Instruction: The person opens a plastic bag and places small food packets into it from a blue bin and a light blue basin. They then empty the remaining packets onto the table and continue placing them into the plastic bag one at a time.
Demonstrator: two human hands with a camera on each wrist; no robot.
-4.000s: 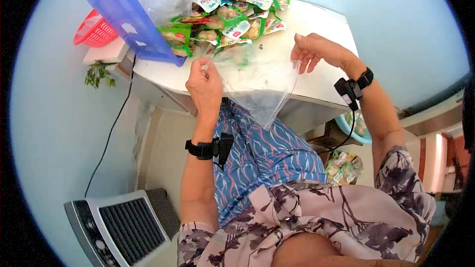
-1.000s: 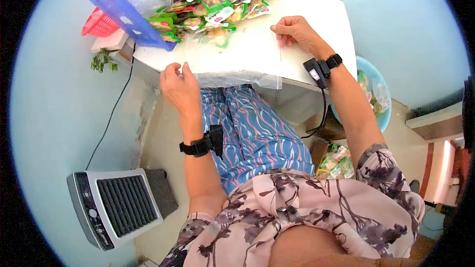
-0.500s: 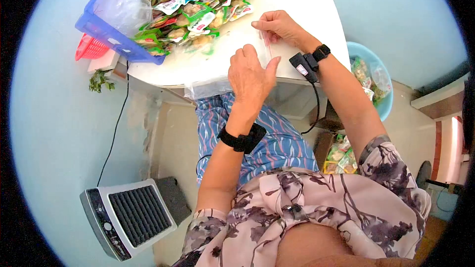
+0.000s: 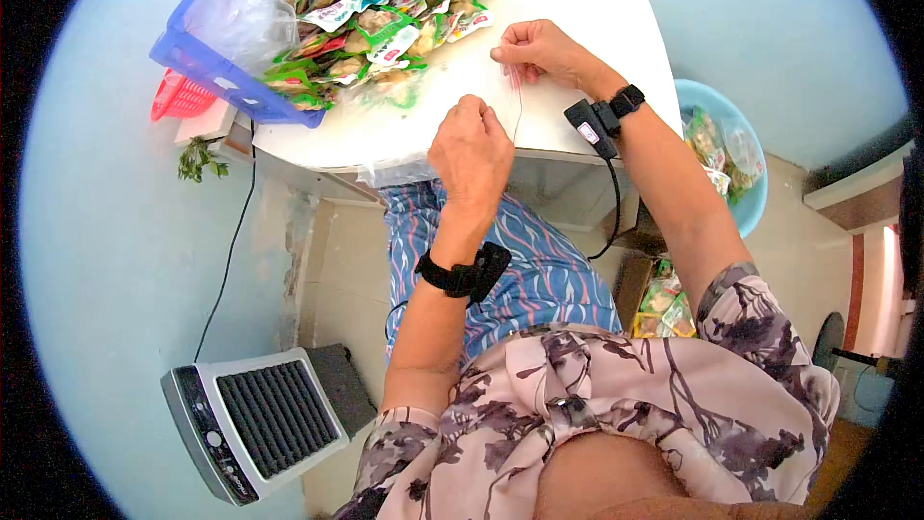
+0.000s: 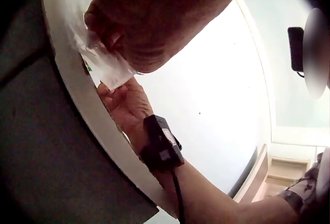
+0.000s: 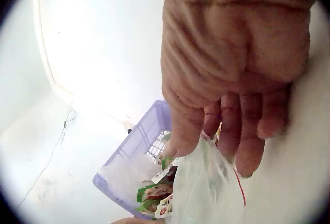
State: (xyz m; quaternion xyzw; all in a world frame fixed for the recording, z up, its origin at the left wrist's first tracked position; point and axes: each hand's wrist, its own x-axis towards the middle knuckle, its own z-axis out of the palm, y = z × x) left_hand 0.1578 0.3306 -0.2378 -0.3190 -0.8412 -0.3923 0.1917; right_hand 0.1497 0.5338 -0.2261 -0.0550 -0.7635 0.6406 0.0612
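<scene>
A clear plastic bag (image 4: 399, 170) with a red line along one edge lies over the table's front edge. The left hand (image 4: 474, 156), thumb drawn in against its fingers, pinches the plastic near that edge; in the left wrist view its curled fingers meet the crumpled bag (image 5: 103, 62). Farther back and to the right, the right hand (image 4: 547, 53) pinches a corner of the bag. Thumb and fingers of the right hand (image 6: 232, 54) hold the bag (image 6: 201, 188) at its top in the right wrist view, the other fingers hanging loosely.
Many food packets (image 4: 385, 24) are heaped at the table's back left, beside a blue basket (image 4: 207, 67) holding clear plastic. A red basket (image 4: 179, 96) stands left of it. On the floor are a light-blue tub (image 4: 754, 197) at right and a grey appliance (image 4: 207, 424) at lower left.
The left hand has moved right from the bag's left side towards the right hand, and its spread thumb has closed in. The right hand has shifted slightly left, still holding the bag.
</scene>
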